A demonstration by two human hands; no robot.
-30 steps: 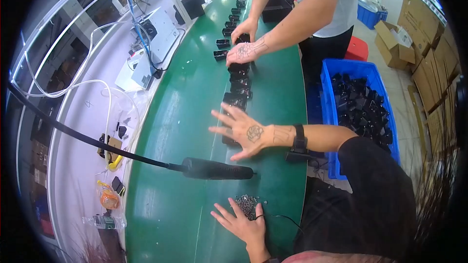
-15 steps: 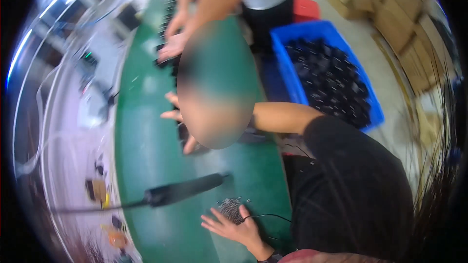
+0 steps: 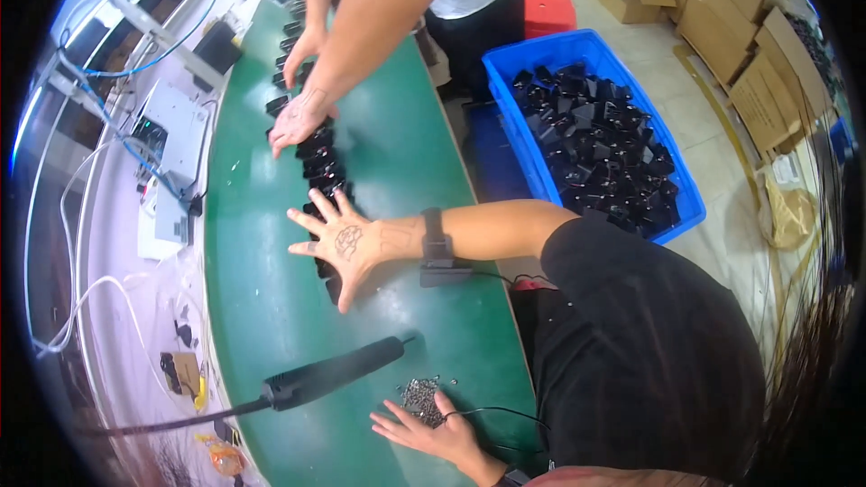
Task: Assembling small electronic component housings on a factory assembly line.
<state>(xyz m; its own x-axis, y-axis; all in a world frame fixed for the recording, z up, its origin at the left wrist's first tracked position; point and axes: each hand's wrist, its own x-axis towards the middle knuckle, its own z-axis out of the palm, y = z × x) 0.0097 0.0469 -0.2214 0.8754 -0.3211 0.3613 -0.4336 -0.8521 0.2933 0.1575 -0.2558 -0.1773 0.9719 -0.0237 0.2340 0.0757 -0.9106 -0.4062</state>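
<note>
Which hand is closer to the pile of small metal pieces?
Left. The left hand sits beside the pile, at its lower edge in view; the right hand is farther up, spread over the black parts.

The right hand point(image 3: 350, 245) spreads wide, back upward; the left hand point(image 3: 442, 438) splays too, thumb apart.

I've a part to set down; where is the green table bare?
The table is mostly bare left of the row of black parts, beyond the electric screwdriver; also right of the row, beyond the right forearm. Crowded: the row, under the right hand, and the pile of screws at the left hand.
</note>
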